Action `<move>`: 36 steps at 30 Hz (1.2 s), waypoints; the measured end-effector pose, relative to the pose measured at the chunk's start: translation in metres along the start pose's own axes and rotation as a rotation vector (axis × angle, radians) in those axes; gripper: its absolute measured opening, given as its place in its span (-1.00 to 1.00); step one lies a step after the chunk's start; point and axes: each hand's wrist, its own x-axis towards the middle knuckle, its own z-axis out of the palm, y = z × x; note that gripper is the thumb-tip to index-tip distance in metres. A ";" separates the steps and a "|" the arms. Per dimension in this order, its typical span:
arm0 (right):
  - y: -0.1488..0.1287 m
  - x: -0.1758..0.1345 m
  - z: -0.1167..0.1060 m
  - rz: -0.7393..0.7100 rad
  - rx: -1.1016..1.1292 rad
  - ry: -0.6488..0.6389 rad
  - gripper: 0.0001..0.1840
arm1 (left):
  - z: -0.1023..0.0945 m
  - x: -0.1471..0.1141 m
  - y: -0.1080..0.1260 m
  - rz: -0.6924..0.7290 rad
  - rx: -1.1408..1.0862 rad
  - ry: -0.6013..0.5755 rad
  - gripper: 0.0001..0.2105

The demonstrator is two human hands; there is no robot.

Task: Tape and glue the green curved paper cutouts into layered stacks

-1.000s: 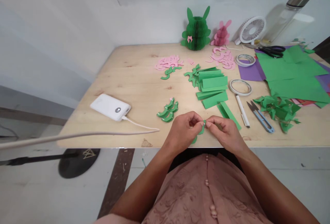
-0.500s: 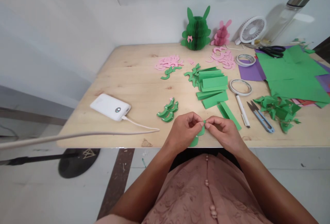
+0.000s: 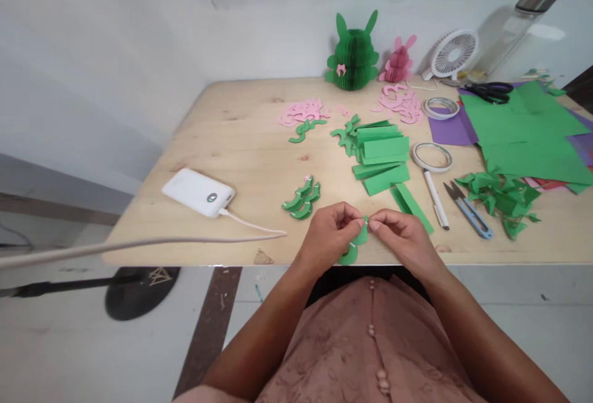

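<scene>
My left hand (image 3: 337, 233) is closed in a pinch on a curved green paper cut-out (image 3: 360, 235) by the table's front edge. A small white patch shows at the cut-out's upper tip, and its lower lobe hangs below my left fingers. My right hand (image 3: 402, 235) is pinched closed right beside that tip; whatever its fingertips hold is too small to make out. Left of my hands lies a small stack of green curved cut-outs (image 3: 303, 198) with white patches. A folded green paper strip (image 3: 411, 207) lies just beyond my right hand.
To the right are a white pen (image 3: 436, 200), blue thread snips (image 3: 469, 210), tape rolls (image 3: 432, 157) and green scraps (image 3: 503, 199). Folded green strips (image 3: 383, 148) and pink cut-outs (image 3: 303, 112) lie farther back. A white power bank (image 3: 198, 193) trails a cable at left.
My right fingertips have shifted slightly off the cut-out's upper tip, where a white patch now shows. My left hand keeps its pinch, and the other things have not moved.
</scene>
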 end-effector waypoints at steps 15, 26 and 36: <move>0.004 0.001 0.002 -0.029 -0.013 0.037 -0.81 | -0.001 -0.005 0.002 -0.002 -0.091 -0.035 -0.85; 0.005 0.000 0.002 -0.024 -0.020 0.012 -0.82 | 0.002 -0.006 0.002 -0.052 -0.059 -0.004 -0.82; 0.002 -0.002 0.001 -0.024 -0.017 -0.001 -0.77 | 0.002 -0.005 0.000 -0.055 -0.105 0.001 -0.83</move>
